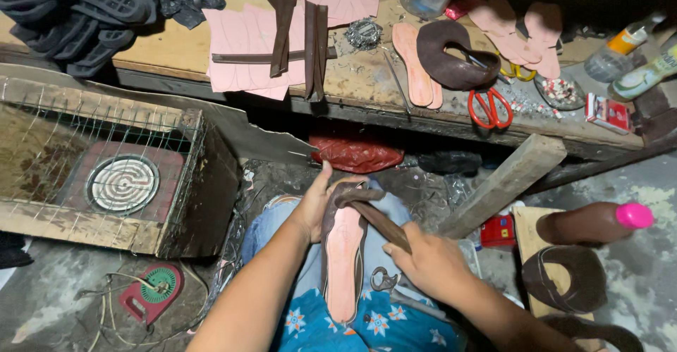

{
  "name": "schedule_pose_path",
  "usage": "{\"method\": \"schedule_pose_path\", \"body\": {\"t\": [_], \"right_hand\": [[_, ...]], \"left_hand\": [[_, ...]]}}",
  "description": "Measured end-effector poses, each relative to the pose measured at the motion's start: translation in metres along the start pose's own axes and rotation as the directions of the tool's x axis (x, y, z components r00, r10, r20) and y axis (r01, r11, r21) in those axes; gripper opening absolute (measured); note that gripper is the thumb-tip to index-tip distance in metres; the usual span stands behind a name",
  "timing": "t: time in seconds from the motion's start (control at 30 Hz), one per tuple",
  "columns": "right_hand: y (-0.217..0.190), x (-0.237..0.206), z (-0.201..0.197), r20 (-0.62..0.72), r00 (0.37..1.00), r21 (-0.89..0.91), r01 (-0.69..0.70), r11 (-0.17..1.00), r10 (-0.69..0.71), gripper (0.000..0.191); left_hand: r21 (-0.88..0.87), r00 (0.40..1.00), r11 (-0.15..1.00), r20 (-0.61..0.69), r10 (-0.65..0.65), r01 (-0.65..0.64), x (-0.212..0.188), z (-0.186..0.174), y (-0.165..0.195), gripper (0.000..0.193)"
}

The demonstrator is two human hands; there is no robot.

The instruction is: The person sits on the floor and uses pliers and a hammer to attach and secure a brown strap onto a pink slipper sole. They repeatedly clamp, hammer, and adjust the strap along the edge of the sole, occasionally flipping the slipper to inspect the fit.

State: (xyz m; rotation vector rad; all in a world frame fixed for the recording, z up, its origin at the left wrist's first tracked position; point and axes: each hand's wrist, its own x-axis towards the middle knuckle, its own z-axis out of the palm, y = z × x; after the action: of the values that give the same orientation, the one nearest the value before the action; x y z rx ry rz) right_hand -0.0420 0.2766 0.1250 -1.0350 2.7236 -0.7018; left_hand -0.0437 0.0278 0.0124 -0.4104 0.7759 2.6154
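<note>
Head view | left hand (311,207) grip closed on sandal sole (343,253) | right hand (421,262) grip pinching brown strap (377,219)

Red scissors (491,107) on workbench (176,52); coil heater (123,183) in wire cage.

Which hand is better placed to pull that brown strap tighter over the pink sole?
Probably the right hand: it already grips the brown strap partway along. The left hand cups the pink sole's edge near the toe, steadying it on the lap.
</note>
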Motion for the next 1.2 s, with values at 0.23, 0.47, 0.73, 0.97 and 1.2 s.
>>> {"method": "schedule_pose_path", "body": {"t": [0.23, 0.47, 0.73, 0.97, 1.2], "right_hand": [[-0.009, -0.002, 0.002, 0.211, 0.973, -0.313, -0.022, 0.949, 0.092, 0.039], [0.060, -0.053, 0.026, -0.133, 0.988, 0.240, -0.042, 0.970, 0.076, 0.033], [0.088, -0.132, 0.074, 0.409, 0.677, 0.302, -0.733, 0.610, 0.612, 0.032], [0.085, -0.144, 0.061, -0.258, 0.962, 0.317, -0.007, 0.948, 0.093, 0.044], [0.096, -0.118, 0.065, -0.100, 0.886, 0.654, -0.284, 0.701, 0.452, 0.040]], "left_hand": [[0.036, 0.991, 0.999, -0.133, 0.004, 0.001, 0.002, 0.002, -0.006, 0.084], [0.286, 0.970, 0.941, -0.104, 0.219, -0.182, -0.019, 0.006, -0.026, 0.055], [0.694, 0.851, 0.531, 0.237, 0.469, -0.486, -0.060, 0.071, -0.005, 0.065], [0.940, 0.942, 0.105, 0.311, 0.125, -0.324, -0.039, 0.089, 0.016, 0.054], [0.998, 0.999, -0.043, 0.038, 0.019, -0.037, -0.017, 0.080, 0.017, 0.058]]}}
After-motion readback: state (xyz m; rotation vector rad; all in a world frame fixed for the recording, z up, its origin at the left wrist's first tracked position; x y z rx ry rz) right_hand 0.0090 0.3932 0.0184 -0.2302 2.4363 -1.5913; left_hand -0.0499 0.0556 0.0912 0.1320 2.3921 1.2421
